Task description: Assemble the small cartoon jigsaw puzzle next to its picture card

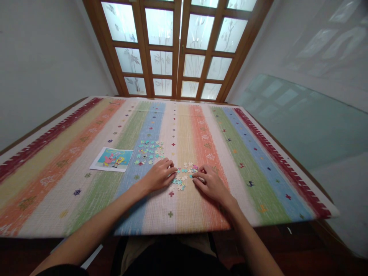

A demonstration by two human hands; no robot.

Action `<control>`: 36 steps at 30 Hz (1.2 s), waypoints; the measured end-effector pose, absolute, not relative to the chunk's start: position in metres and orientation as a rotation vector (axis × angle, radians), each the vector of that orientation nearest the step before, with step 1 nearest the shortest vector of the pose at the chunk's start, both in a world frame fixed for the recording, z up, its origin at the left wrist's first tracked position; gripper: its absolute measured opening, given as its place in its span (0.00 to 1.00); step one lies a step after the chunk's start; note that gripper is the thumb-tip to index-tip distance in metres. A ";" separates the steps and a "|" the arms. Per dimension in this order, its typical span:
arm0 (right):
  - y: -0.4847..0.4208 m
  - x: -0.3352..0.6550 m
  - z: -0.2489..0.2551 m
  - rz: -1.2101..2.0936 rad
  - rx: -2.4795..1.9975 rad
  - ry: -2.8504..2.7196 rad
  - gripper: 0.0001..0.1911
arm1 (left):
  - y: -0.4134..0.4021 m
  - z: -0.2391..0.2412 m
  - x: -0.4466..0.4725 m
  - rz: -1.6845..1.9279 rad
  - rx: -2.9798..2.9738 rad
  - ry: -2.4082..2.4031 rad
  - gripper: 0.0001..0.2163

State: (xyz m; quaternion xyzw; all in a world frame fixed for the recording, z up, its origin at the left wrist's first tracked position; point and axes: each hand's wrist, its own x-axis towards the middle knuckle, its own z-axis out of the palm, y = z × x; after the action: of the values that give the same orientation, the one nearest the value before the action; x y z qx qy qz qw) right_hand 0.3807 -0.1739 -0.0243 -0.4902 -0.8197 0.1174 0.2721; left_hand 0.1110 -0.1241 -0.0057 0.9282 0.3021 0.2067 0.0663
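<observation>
Small jigsaw puzzle pieces [181, 178], teal, white and pink, lie loosely grouped on the striped cloth between my hands. My left hand [161, 174] rests at the left side of this group, its fingers bent and held together at the edge of the pieces. Whatever its fingertips hold, if anything, is hidden. On the other side, my right hand [211, 182] has thumb and forefinger closed at a small teal puzzle piece [191, 176]. A second scatter of mostly teal pieces [147, 152] lies beyond my left hand.
A printed picture sheet [112, 159] with cartoon figures lies left of the scattered pieces. The striped tablecloth [241, 153] covers the table, whose near edge is close to my body. Wooden glass-paned doors [178, 46] stand behind the far edge, with walls on both sides.
</observation>
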 end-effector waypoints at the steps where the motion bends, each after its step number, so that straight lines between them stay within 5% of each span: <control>1: -0.175 0.381 -0.024 0.339 -1.310 -2.206 0.09 | -0.125 -0.006 0.114 0.606 2.801 0.892 0.11; 14: -0.172 0.386 -0.025 0.284 -1.390 -2.165 0.08 | -0.131 -0.011 0.124 0.501 2.685 0.905 0.08; 24: -0.169 0.388 -0.026 0.265 -1.471 -2.165 0.10 | -0.124 -0.016 0.126 0.467 2.717 0.911 0.16; 36: -0.163 0.382 -0.023 0.275 -1.480 -2.182 0.09 | -0.124 -0.019 0.130 0.629 2.600 0.932 0.06</control>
State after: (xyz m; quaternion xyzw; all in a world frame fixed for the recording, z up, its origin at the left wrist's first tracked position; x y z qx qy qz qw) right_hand 0.3820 -0.1632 -0.0235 -0.5416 -0.7985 0.1005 0.2429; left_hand 0.1298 -0.1237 -0.0194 0.9069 0.3251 0.2195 0.1538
